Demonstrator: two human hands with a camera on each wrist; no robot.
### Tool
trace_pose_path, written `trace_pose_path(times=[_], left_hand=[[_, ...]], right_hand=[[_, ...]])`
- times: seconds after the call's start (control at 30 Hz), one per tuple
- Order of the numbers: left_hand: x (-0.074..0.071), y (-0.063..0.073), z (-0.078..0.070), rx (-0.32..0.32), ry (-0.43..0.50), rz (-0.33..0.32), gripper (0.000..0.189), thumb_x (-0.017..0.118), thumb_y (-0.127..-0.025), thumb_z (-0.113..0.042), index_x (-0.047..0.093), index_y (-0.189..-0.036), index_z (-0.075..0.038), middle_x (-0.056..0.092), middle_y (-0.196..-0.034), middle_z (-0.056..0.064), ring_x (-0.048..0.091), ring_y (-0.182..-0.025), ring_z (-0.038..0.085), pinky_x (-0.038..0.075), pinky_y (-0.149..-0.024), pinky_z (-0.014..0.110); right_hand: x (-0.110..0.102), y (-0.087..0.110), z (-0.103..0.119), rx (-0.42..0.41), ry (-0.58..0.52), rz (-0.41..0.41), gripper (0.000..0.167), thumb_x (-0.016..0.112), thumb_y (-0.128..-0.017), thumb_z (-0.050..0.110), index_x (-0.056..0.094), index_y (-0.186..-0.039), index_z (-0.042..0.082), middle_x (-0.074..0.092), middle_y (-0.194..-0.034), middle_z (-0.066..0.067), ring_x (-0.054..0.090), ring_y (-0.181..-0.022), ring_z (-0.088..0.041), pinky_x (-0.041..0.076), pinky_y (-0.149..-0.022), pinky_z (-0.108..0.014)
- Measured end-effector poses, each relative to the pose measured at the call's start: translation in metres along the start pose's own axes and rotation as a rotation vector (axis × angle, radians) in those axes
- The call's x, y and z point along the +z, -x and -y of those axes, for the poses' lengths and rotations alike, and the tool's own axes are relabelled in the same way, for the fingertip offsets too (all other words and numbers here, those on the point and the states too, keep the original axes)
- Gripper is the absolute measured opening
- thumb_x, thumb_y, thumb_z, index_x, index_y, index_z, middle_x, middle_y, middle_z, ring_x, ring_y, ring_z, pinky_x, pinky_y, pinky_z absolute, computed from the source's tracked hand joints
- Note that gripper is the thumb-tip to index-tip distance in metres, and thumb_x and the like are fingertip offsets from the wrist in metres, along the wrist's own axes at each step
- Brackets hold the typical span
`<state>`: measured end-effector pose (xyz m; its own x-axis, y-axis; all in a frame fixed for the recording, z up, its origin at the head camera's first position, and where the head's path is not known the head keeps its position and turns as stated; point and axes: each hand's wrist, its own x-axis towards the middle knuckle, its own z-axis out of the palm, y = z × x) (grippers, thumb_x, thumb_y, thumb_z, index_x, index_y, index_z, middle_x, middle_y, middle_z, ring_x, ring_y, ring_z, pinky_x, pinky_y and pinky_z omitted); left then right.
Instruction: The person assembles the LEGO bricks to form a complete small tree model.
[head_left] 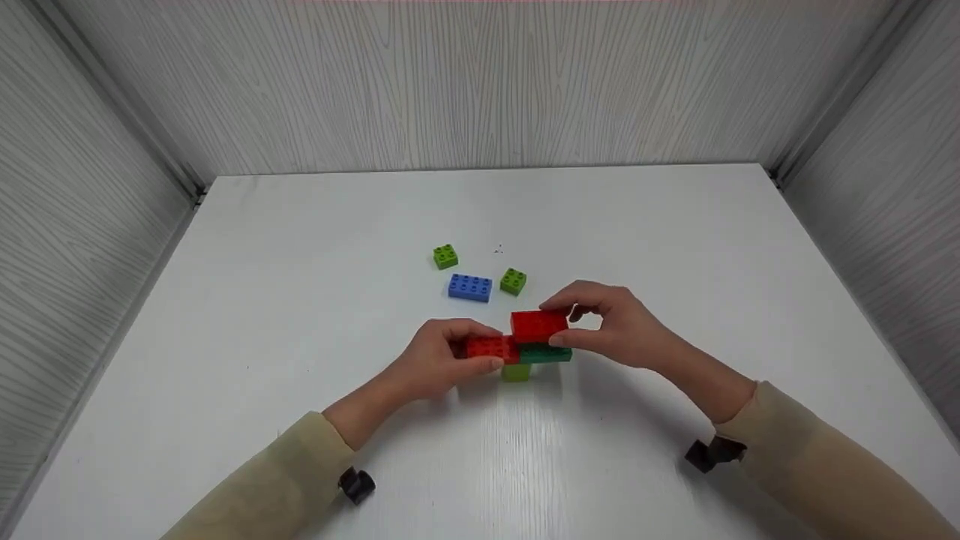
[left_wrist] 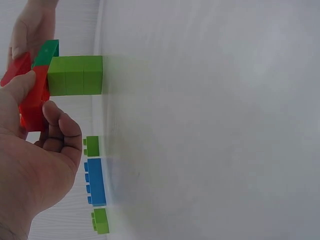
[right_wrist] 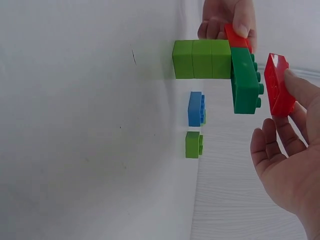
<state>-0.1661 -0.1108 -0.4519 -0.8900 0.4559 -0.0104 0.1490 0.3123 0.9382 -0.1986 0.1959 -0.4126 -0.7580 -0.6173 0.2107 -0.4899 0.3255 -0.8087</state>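
Observation:
My left hand (head_left: 435,358) grips a red brick (head_left: 484,347) between thumb and fingers. That brick lies end to end with a dark green brick (right_wrist: 246,85), both on top of an upright column of three light green bricks (left_wrist: 75,76) that stands on the table. Over the dark green brick, my right hand (head_left: 611,330) pinches a second red brick (head_left: 534,325). In the right wrist view a narrow gap separates this second red brick from the dark green brick's studs. The right hand's other fingers are bent below it.
Beyond the hands, a blue brick (head_left: 470,288) and two small light green bricks lie loose with studs up, one at the back left (head_left: 445,256) and one nearer the right (head_left: 513,281). Wood-grained panels (head_left: 480,82) border the white tabletop (head_left: 300,225).

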Motion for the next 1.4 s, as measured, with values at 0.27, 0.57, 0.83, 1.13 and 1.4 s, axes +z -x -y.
trace_pose_path(times=[0.27,0.57,0.83,1.13,1.4], left_hand=[[0.0,0.0,-0.001,0.004,-0.016,-0.003,0.033,0.084,-0.093,-0.03,0.078,-0.125,-0.022,0.074,-0.109,-0.003,0.063,-0.091,0.021,0.054,-0.075,0.029],[-0.002,0.001,-0.005,0.004,-0.065,-0.001,0.035,0.086,-0.092,-0.03,0.078,-0.126,-0.023,0.074,-0.113,-0.005,0.063,-0.097,0.023,0.054,-0.078,0.032],[-0.004,0.002,-0.007,0.039,-0.116,0.005,0.038,0.086,-0.091,-0.031,0.078,-0.128,-0.024,0.074,-0.115,-0.005,0.063,-0.094,0.022,0.054,-0.077,0.031],[-0.001,0.0,-0.005,0.059,-0.146,-0.029,0.038,0.084,-0.093,-0.033,0.077,-0.13,-0.026,0.074,-0.117,-0.009,0.062,-0.093,0.02,0.053,-0.074,0.03],[-0.002,0.0,-0.008,0.054,-0.164,-0.028,0.046,0.086,-0.092,-0.035,0.074,-0.135,-0.024,0.073,-0.123,-0.007,0.063,-0.099,0.02,0.055,-0.08,0.036]], right_hand=[[0.008,0.002,-0.003,-0.022,0.021,0.026,0.036,0.086,-0.093,0.023,0.076,-0.128,0.026,0.072,-0.12,0.011,0.065,-0.107,-0.016,0.058,-0.091,-0.049],[0.011,0.002,-0.002,-0.025,0.007,0.035,0.035,0.086,-0.092,0.025,0.077,-0.127,0.026,0.073,-0.119,0.011,0.066,-0.106,-0.017,0.057,-0.09,-0.049],[0.012,0.003,-0.003,-0.061,0.018,0.036,0.035,0.086,-0.093,0.023,0.077,-0.127,0.024,0.073,-0.119,0.01,0.066,-0.105,-0.018,0.057,-0.089,-0.04],[0.011,0.005,-0.001,-0.066,0.041,0.012,0.037,0.087,-0.092,0.023,0.077,-0.128,0.023,0.073,-0.118,0.01,0.067,-0.104,-0.017,0.059,-0.087,-0.045],[0.012,0.004,0.0,-0.026,0.053,0.016,0.037,0.086,-0.093,0.024,0.076,-0.129,0.023,0.073,-0.119,0.01,0.065,-0.102,-0.016,0.059,-0.087,-0.049]])
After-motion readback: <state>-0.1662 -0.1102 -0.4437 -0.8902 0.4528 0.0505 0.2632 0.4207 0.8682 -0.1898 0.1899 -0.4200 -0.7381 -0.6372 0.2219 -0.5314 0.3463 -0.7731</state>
